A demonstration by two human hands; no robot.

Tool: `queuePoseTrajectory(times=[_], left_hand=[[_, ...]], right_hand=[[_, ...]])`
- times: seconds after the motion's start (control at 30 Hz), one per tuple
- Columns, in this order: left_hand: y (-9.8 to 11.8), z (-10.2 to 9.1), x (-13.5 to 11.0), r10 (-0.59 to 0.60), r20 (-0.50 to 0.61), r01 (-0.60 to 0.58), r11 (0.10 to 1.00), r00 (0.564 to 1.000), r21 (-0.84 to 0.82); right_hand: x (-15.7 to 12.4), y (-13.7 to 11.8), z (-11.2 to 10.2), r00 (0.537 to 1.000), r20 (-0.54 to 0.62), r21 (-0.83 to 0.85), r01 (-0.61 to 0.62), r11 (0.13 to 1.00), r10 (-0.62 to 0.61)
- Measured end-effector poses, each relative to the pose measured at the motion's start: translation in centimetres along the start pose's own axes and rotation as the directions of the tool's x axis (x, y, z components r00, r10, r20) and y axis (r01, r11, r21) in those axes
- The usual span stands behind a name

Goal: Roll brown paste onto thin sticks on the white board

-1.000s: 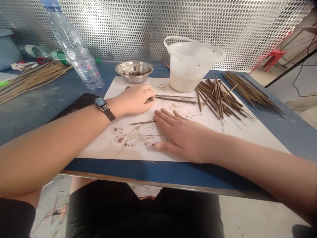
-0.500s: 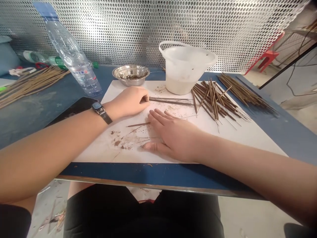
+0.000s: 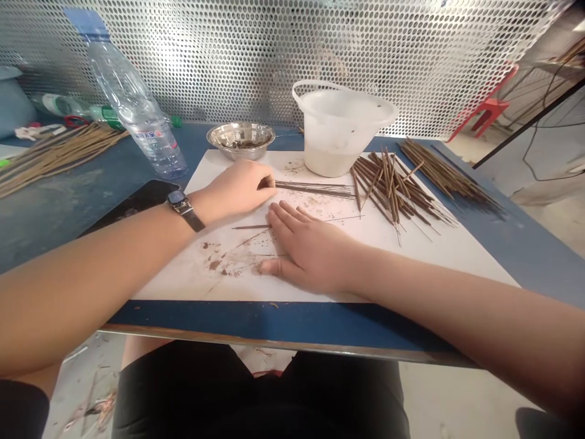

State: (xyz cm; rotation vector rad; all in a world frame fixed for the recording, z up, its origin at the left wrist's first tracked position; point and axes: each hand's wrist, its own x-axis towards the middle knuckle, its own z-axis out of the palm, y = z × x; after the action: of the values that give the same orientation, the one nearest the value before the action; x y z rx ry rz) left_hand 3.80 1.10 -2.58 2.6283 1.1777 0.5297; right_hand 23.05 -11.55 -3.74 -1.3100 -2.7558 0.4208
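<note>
Pinching 1 incense-stick bundle (image 3: pixel 314 189) in left hand (image 3: pixel 235 190), right hand (image 3: pixel 309 251) spread beside 1 stick (image 3: pixel 250 227)

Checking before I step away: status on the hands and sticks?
Left hand curled at the ends of the thin sticks. Right hand flat on the paper, beside a loose stick.

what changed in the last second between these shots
The right hand slid flat toward the left hand, its fingertips covering more of the lone incense stick. The left hand drew back slightly, showing more of the thin incense stick bundle at its curled fingers. Nothing was clearly picked up or let go. The steel bowl, plastic bucket and stick pile stayed put, though the view drifted slightly.
</note>
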Motion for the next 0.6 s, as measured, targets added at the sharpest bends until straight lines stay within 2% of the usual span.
queuePoseTrajectory(times=[0.17, 0.27, 0.47, 0.6], left_hand=[[0.1, 0.1, -0.2, 0.034, 0.028, -0.031, 0.996, 0.999, -0.079], [0.1, 0.2, -0.1, 0.025, 0.038, -0.021, 0.993, 0.999, -0.115], [0.4, 0.1, 0.0, -0.010, 0.075, 0.026, 0.975, 0.997, -0.219], [0.4, -0.1, 0.0, -0.013, 0.110, 0.046, 0.951, 0.994, -0.305]], right_hand=[[-1.7, -0.9, -0.3, 0.998, 0.069, -0.005, 0.007, 1.000, -0.007], [-2.8, -1.5, -0.1, 0.998, 0.064, 0.013, 0.015, 1.000, -0.016], [-0.3, -0.1, -0.3, 1.000, 0.018, 0.003, -0.021, 1.000, 0.021], [-1.2, -0.3, -0.4, 1.000, 0.026, 0.011, 0.009, 1.000, -0.009]])
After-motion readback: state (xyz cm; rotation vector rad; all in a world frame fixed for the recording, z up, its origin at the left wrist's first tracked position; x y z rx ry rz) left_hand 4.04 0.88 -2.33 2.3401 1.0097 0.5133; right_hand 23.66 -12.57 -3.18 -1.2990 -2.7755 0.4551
